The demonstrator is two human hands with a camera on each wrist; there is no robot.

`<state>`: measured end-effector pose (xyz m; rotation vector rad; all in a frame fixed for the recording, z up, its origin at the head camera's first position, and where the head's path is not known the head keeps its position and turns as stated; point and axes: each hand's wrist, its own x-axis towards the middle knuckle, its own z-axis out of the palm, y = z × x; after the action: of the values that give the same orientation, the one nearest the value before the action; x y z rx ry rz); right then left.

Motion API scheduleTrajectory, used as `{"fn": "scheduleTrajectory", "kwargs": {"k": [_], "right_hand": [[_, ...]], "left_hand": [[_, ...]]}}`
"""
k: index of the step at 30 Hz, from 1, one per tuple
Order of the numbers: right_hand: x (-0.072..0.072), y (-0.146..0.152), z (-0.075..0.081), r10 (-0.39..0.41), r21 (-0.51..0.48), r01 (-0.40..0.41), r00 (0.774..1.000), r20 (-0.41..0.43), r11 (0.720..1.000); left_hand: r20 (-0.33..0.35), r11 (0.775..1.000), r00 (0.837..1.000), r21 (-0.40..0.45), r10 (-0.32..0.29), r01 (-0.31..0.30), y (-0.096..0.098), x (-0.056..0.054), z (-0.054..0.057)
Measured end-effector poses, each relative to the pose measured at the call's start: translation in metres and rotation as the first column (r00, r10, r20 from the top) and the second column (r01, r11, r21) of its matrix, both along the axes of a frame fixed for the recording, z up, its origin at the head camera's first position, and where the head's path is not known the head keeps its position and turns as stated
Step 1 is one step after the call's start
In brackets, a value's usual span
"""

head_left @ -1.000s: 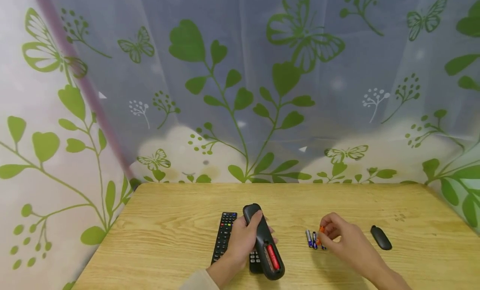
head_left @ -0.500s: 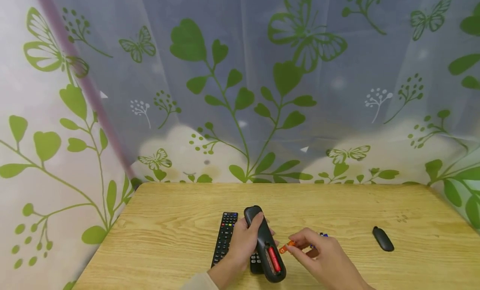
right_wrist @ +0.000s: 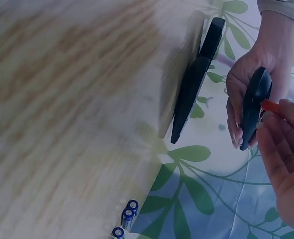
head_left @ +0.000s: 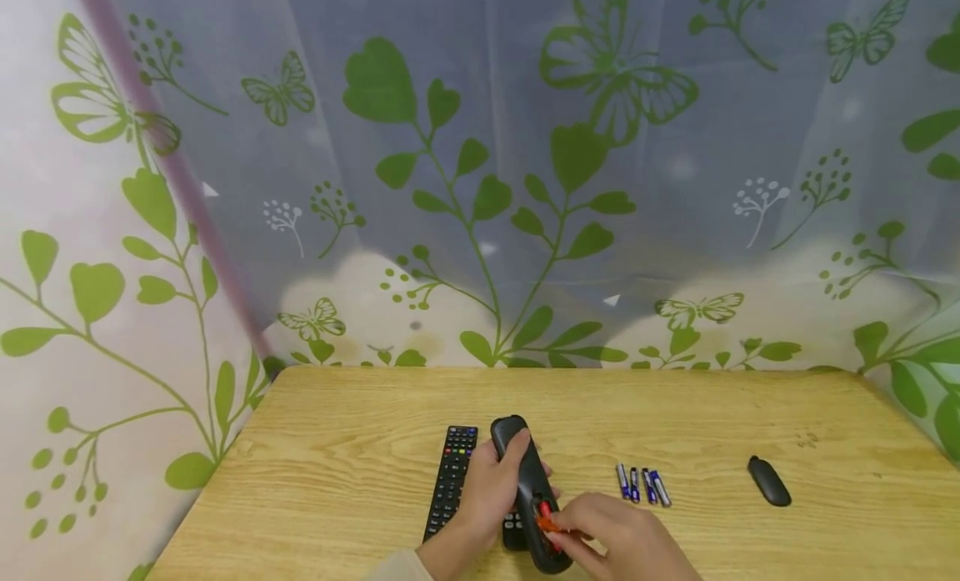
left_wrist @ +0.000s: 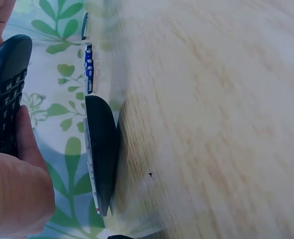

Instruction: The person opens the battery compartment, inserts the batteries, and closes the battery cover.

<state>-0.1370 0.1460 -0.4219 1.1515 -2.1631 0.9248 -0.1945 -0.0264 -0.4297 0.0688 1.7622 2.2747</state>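
My left hand (head_left: 487,493) grips a black remote control (head_left: 523,460), back side up and tilted above the table. A red battery (head_left: 546,509) shows in its uncovered battery compartment. My right hand (head_left: 622,535) pinches a small orange stick-like piece (head_left: 551,524), its tip right at the compartment; I cannot tell its exact kind. In the left wrist view, the buttons of the held remote control (left_wrist: 10,94) face down, with fingers wrapped around its side. The right wrist view shows the orange piece (right_wrist: 270,105) between thumb and fingers, meeting the remote control (right_wrist: 253,109).
Several blue-and-silver batteries (head_left: 643,485) lie in a row on the wooden table (head_left: 337,481). A black battery cover (head_left: 768,481) rests farther right. One remote control (head_left: 450,473) lies buttons up on the left, another (head_left: 513,529) partly beneath the held one. Patterned cloth (head_left: 480,189) hangs behind.
My right hand has carried the orange piece left from beside the blue batteries to the remote control's battery compartment. My left hand keeps its grip nearly in place.
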Motion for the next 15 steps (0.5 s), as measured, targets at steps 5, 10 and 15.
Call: {"fn": "scheduleTrajectory", "kwargs": {"k": [5, 10, 15], "right_hand": [[-0.0008, 0.0002, -0.0035, 0.072, 0.024, -0.07, 0.993, -0.089, 0.997], [0.0011, 0.0022, -0.0057, 0.112, 0.063, -0.107, 0.989, -0.094, 0.992], [0.0044, 0.0029, -0.0046, 0.082, 0.086, -0.078, 0.996, -0.043, 0.993]], "left_hand": [[0.023, 0.999, 0.999, 0.006, 0.034, -0.034, 0.0009, -0.0015, -0.0023], [0.02, 0.999, 0.999, 0.006, 0.039, -0.039, 0.0002, -0.0004, -0.0023], [0.032, 1.0, 0.999, 0.012, 0.022, -0.023, 0.0005, 0.0029, -0.0018]]}}
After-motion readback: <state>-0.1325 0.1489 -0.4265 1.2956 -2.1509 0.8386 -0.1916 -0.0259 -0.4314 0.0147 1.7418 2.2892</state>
